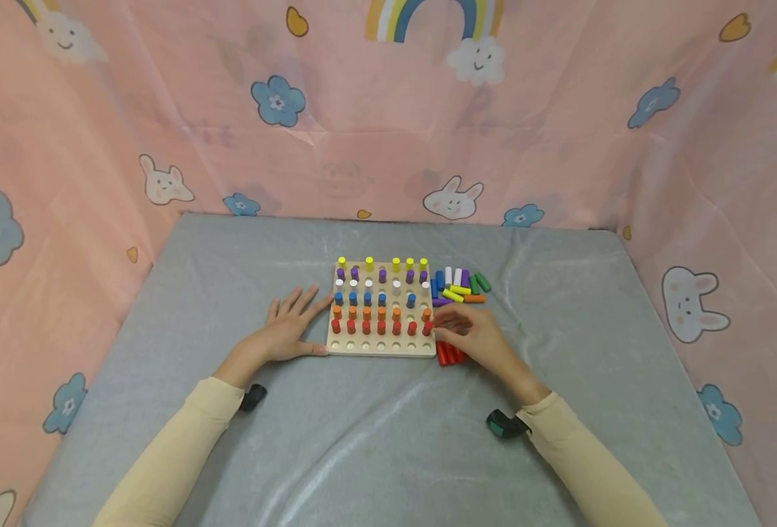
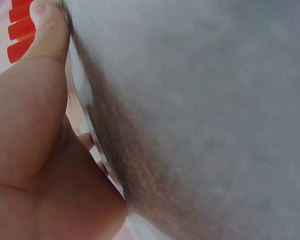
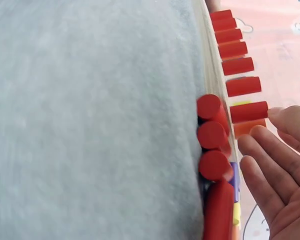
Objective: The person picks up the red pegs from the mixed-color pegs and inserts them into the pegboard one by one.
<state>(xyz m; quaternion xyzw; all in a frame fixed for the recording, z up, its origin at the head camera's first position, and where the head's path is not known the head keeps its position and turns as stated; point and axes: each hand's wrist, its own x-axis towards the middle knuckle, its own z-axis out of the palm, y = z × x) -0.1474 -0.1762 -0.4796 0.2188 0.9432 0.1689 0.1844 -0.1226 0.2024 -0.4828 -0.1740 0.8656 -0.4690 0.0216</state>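
A wooden pegboard (image 1: 380, 353) lies on the table with rows of standing yellow, purple, white, blue, orange and red pegs. Round holes show along its front edge. My left hand (image 1: 286, 331) is spread flat at the board's left side, its thumb and a fingertip against that edge. At the right end of the red row stands a red peg (image 3: 249, 112). My right hand (image 1: 474, 334) is beside it, thumb tip at the peg's top and the other fingers loosely bent. In the right wrist view the thumb partly hides the index finger.
Loose red pegs (image 1: 450, 354) lie against the board's right side, partly under my right hand. Behind that hand is a pile of loose pegs, among them a yellow peg (image 1: 452, 296), an orange peg (image 1: 474, 298) and a green peg (image 1: 482, 282). Grey cloth (image 1: 362, 446) covers the table.
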